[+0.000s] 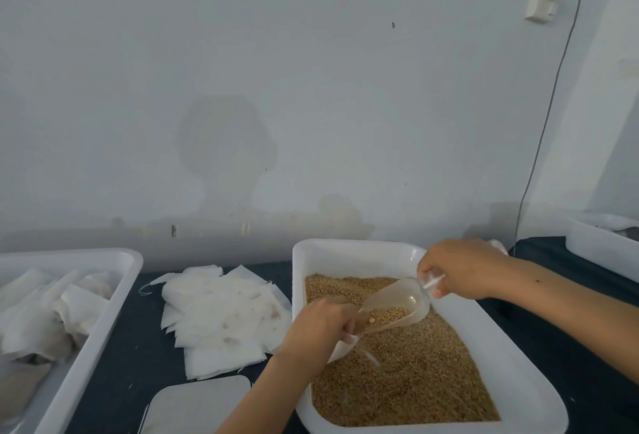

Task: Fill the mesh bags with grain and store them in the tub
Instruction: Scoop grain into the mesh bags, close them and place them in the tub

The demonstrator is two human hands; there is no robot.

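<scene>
Right hand (460,269) grips our scoop (394,309) by its handle, tipping grain into the mesh bag (342,347) our left hand (320,324) pinches open over the grain tray (518,375). Next: a steady pour.

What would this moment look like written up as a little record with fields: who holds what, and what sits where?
right hand: grips the handle of a clear scoop
scoop: tilted, holding some grain, its mouth at the left hand
left hand: holds a mesh bag over the grain
grain tub: white, holding loose grain
empty bags: white pile on the dark table, left of the grain tub
left tub: white, holding bags
stage: bag being filled
</scene>
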